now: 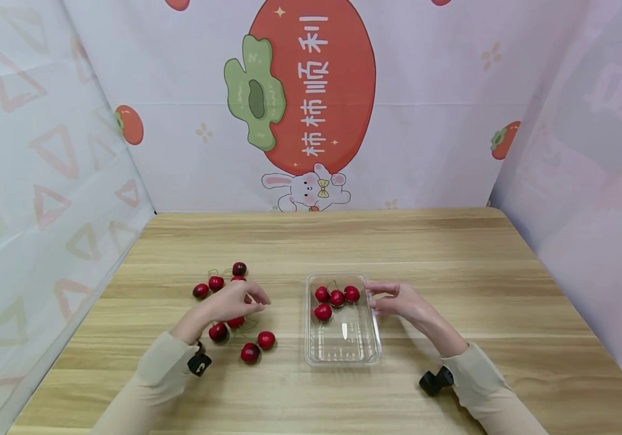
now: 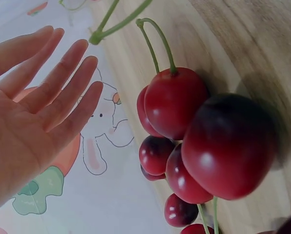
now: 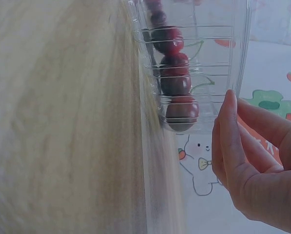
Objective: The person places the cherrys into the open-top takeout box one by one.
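My left hand (image 1: 233,301) is over a loose group of red cherries on the wooden table, its fingers relaxed and holding nothing. Close by in the left wrist view, a large dark-red cherry (image 2: 228,146) lies among several others, some with green stems, to the side of the left hand (image 2: 43,97). At the clear plastic container (image 1: 343,353), my right hand (image 1: 404,302) holds the right-hand rim near the far corner between thumb and fingers. Several cherries (image 1: 336,298) sit inside toward the far end. The right wrist view shows the right fingertips (image 3: 230,100) at the rim.
The wooden table (image 1: 425,241) has a printed cloth backdrop (image 1: 436,151) behind it and cloth walls on both sides. Two cherries (image 1: 258,346) lie between the left hand and the table's near edge. A black wrist device (image 1: 436,380) hangs at the right cuff.
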A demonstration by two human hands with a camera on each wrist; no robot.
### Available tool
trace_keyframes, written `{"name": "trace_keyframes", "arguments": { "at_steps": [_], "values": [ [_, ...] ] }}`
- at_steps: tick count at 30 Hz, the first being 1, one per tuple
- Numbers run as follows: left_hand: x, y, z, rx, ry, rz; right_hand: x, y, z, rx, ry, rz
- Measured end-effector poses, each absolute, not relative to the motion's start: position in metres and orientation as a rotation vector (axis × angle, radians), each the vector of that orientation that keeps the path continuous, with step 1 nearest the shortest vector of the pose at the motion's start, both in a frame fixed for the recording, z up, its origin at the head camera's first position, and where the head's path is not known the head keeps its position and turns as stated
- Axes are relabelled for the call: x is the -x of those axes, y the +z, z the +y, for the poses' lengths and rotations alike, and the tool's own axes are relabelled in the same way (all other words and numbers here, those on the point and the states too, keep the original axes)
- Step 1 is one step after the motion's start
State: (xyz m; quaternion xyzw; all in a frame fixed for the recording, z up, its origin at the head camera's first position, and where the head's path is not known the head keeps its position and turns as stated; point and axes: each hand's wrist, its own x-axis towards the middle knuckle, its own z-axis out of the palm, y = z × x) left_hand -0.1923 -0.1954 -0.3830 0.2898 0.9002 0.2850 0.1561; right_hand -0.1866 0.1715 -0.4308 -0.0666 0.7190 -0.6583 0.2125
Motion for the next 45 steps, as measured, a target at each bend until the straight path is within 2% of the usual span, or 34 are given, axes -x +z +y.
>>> {"name": "trace_keyframes", "arguments": {
  "at_steps": [45],
  "values": [
    [0.189,-0.404,-0.206,-0.879,0.607,2.563,0.187,-0.432,0.171,0.184,-1.833,2.005]
  ]
}}
